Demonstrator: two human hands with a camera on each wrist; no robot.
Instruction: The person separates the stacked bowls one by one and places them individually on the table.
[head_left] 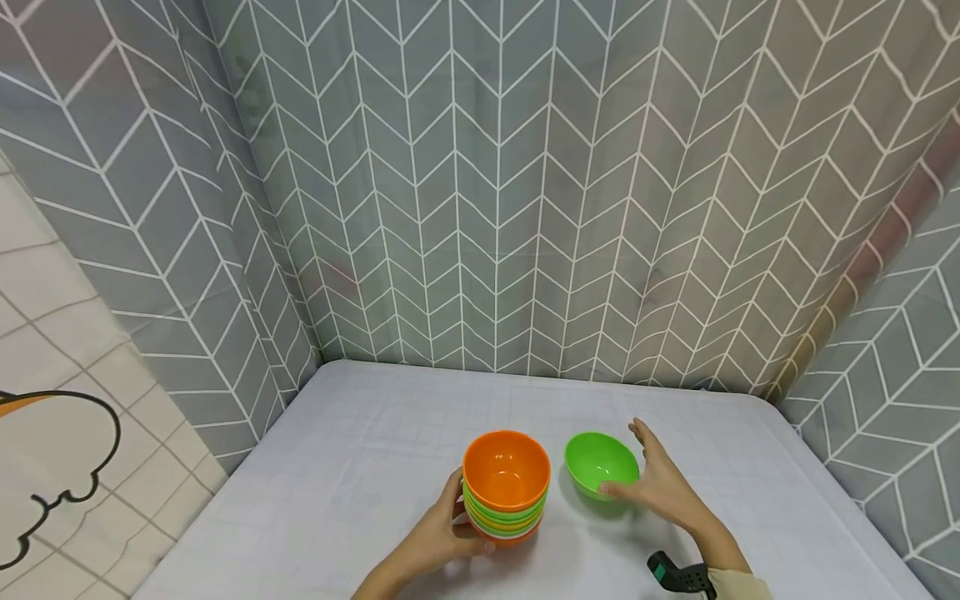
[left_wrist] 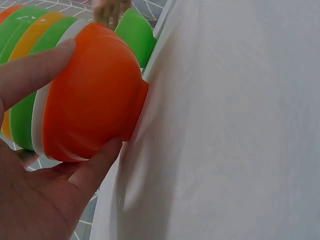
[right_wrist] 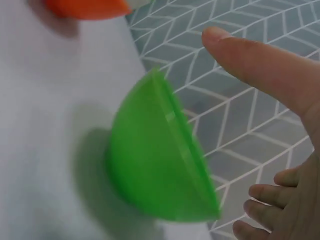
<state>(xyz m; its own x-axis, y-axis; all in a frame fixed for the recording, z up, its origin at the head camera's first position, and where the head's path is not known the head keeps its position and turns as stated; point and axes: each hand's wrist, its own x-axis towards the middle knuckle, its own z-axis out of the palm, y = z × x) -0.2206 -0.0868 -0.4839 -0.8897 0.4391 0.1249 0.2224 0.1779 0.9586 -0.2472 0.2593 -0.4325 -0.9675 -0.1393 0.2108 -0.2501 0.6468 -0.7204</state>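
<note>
A stack of nested bowls (head_left: pixel 507 475), orange on top with green, yellow, white and orange rims below, stands upright near the front of the table. My left hand (head_left: pixel 442 533) grips its left side; in the left wrist view the thumb lies across the lowest orange bowl (left_wrist: pixel 95 95) and a finger touches near its base. To the right of the stack is a single green bowl (head_left: pixel 600 462), its opening facing up. Spread around its right side, my right hand (head_left: pixel 656 485) has straight fingers and the thumb apart. The right wrist view shows a gap between the hand and the green bowl (right_wrist: pixel 155 155).
A white cloth covers the table (head_left: pixel 390 433). Grey curtains (head_left: pixel 480 208) with white chevron lines hang behind it and at both sides. White tiles (head_left: pixel 67 333) with a cartoon outline lie at the left. A black band (head_left: pixel 678 575) is on the right wrist.
</note>
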